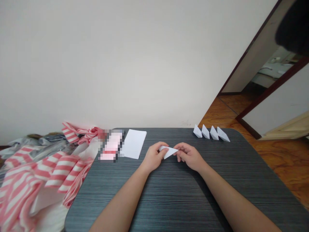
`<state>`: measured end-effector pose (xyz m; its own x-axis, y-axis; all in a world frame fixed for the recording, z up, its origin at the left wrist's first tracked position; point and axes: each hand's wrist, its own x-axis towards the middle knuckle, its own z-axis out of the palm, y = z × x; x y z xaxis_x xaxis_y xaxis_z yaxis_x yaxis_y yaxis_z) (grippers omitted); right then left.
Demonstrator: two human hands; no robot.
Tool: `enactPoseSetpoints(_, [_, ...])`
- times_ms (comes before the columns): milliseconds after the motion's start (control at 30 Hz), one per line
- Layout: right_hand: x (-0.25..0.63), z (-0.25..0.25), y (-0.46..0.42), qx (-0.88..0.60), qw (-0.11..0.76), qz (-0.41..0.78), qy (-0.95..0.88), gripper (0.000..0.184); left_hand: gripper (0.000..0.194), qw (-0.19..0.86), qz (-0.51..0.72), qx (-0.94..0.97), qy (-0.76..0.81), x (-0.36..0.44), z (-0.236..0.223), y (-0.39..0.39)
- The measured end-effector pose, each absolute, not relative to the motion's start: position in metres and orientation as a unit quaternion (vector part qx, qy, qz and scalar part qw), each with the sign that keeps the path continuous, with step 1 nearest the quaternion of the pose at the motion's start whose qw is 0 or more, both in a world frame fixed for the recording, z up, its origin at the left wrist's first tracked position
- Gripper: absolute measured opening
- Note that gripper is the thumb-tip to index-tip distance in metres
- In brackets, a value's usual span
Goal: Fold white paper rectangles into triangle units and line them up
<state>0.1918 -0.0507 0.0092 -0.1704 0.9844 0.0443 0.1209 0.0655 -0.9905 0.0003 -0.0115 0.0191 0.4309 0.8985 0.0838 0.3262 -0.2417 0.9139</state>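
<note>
Between my hands, just above the dark table (166, 199), is a small piece of folded white paper (169, 152), pointed at its right end. My left hand (154, 156) is closed on its left part, the thumb lying across the front. At the pointed right tip, the fingers of my right hand (189, 156) are pinched together on the paper. Several folded white paper boats (205, 132) stand in a row at the table's back right. A stack of white paper sheets (134, 144) lies at the back left.
A pixelated flat object, pink and dark (111, 145), lies left of the sheets. Red-and-white striped cloth (58, 170) is heaped beside the table's left edge. Behind the table rises a pale wall (145, 64); wooden floor (277, 154) and a doorway are at the right.
</note>
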Motion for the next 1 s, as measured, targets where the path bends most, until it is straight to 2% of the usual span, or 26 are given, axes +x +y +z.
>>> enactPoseSetpoints(100, [0.1914, 0.0069, -0.0506, -0.462, 0.446, 0.514, -0.569, 0.022, 0.025, 0.44, 0.323, 0.726, 0.418, 0.0, 0.0202, -0.0111])
enactPoseSetpoints(400, [0.1908, 0.0038, -0.0494, -0.435, 0.46, 0.546, -0.549, 0.022, 0.025, 0.432, 0.32, 0.731, 0.421, 0.0001, 0.0184, -0.0117])
enactPoseSetpoints(1000, [0.1936, 0.0042, -0.0475, -0.512, 0.442, 0.461, -0.574, 0.025, 0.022, 0.404, 0.324, 0.775, 0.362, 0.003, 0.0276, -0.0133])
